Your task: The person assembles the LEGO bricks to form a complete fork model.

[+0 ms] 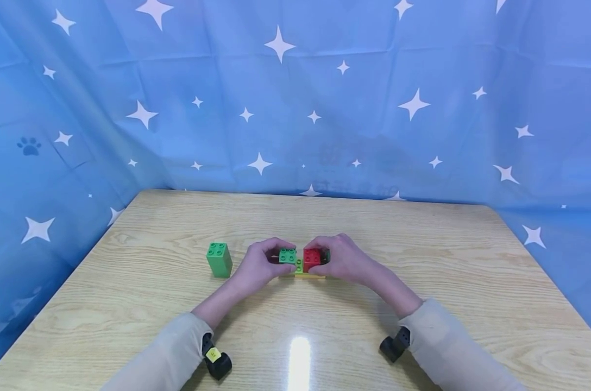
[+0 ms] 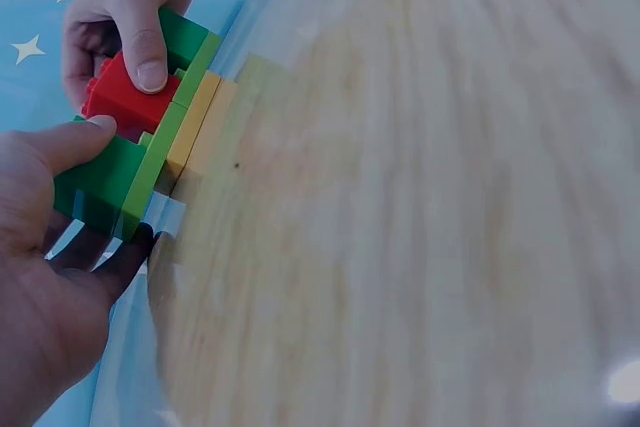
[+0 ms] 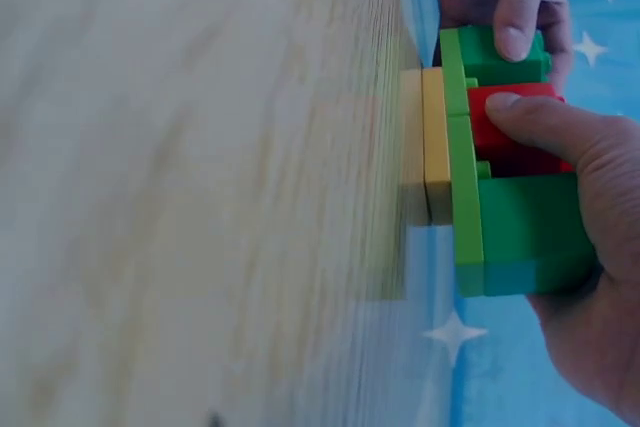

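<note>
At mid-table both hands work on a small stack of toy building bricks. A yellow brick (image 3: 437,145) is at the bottom, with a row of flat lime green bricks (image 3: 465,202) across it. My left hand (image 1: 259,264) pinches the green brick (image 1: 288,256) at the left end, thumb on its near face. A red brick (image 1: 312,259) sits mid-row, pinched by my right hand (image 1: 343,259) with the thumb on its near side. Beyond it stands another green brick (image 3: 535,232) at the right end, mostly hidden by the right hand in the head view.
Left of the hands, a tall green brick piece (image 1: 219,260) stands alone on the wooden table (image 1: 178,320). A blue star-printed cloth (image 1: 295,108) hangs behind the table and along its left side.
</note>
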Motion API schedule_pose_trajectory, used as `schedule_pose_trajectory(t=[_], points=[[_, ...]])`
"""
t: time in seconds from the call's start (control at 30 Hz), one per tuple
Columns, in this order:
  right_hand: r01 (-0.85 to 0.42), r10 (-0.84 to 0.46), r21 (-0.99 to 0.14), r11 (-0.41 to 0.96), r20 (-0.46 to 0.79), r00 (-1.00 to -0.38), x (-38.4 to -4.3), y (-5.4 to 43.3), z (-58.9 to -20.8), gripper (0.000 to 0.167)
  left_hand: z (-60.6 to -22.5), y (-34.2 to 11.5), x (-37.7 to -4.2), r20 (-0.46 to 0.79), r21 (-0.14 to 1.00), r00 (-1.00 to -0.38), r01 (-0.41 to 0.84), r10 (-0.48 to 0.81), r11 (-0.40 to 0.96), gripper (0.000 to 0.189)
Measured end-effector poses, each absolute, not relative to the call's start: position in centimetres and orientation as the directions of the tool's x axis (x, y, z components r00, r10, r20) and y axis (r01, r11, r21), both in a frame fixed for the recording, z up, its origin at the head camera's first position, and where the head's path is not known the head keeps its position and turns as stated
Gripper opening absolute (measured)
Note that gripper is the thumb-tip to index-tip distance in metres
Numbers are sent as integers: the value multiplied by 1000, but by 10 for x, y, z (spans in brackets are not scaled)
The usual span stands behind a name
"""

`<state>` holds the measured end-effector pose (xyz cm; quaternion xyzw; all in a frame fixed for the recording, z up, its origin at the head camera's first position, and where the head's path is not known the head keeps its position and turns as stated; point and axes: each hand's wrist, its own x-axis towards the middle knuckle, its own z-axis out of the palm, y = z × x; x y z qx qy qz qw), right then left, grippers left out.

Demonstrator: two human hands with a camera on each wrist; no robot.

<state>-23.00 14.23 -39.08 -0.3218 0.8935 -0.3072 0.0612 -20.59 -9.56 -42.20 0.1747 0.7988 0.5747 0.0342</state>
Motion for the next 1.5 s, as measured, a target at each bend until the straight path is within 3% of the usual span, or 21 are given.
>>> schedule_pose_trajectory(t=[0.77,1.27,1.5], points=[[-419,-561,-639,646,-25,-827,-229,140,-391,37,-422,-93,-208,62,951,-947,152,314,270,38],[-434,-558,-630,644,2,-830,-232,146,-393,41,-416,-96,-212,64,942,-933,174,353,288,40],[-396,-517,-720,570,60,-854,-229,157,-396,47,-415,-93,-215,75,934,-887,223,456,279,69]])
